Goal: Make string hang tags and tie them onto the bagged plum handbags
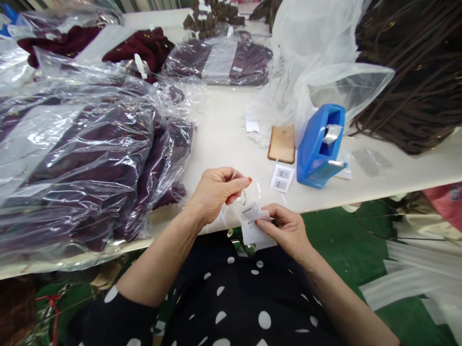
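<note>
Polka-dot fabric (240,305) fills the foreground as the right hand (289,229) pinches printed white tags (256,225) at the table's (221,132) front edge, the left hand's (218,191) thumb and fingers pressed together just beside them, near a blue tape dispenser (318,149)

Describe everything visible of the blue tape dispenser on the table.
The blue tape dispenser looks like glossy plastic, with a roll of clear or whitish tape inside and a metallic-looking cutting strip at its near end. It stands upright near the front edge of the white table, right of the tan rectangular piece, with clear plastic film right behind it. Neither hand touches it.
</note>
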A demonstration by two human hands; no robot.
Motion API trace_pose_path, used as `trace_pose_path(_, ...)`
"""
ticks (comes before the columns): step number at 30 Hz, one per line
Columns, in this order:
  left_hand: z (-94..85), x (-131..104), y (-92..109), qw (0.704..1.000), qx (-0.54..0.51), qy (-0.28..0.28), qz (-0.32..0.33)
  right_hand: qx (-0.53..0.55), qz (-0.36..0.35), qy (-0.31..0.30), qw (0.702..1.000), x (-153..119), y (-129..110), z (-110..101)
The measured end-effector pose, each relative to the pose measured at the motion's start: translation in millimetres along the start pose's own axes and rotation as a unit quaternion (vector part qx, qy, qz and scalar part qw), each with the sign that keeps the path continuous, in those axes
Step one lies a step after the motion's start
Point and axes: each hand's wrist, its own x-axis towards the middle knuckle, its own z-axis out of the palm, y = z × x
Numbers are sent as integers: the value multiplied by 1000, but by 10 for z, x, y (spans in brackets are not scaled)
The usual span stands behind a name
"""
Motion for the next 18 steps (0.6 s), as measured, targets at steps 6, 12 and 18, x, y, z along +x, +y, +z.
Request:
trace_pose_path(6,-76,-26,202,992,102,-71,-2,3,-23,9,1000,-10,33,-15)
trace_pose_path(12,-12,-108,444,984,167,-39,46,5,-107,-1,994,135,-119,52)
trace_pose_path(18,-42,-121,563,980,186,-37,60,0,-137,-2,991,270,-170,97)
